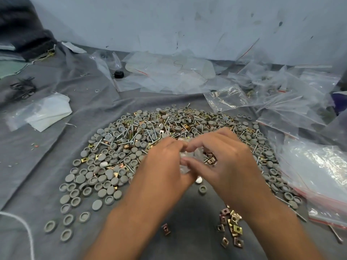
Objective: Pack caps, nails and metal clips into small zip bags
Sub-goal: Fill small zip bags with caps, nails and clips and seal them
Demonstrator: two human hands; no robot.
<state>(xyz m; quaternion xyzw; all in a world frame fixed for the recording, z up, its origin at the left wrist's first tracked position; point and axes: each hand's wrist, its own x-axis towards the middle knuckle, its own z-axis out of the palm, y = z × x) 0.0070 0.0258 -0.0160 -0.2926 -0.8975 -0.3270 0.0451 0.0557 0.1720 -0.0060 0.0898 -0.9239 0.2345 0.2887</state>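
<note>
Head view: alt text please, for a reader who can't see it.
Both hands pinch a small clear bag over a heap of grey caps, nails and metal clips on grey cloth. More zip bags lie right.

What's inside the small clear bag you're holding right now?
Both hands, left hand and right hand, pinch the small clear bag. A few metal clips show at its right side; the fingers cover the rest, so further contents cannot be seen.
</note>
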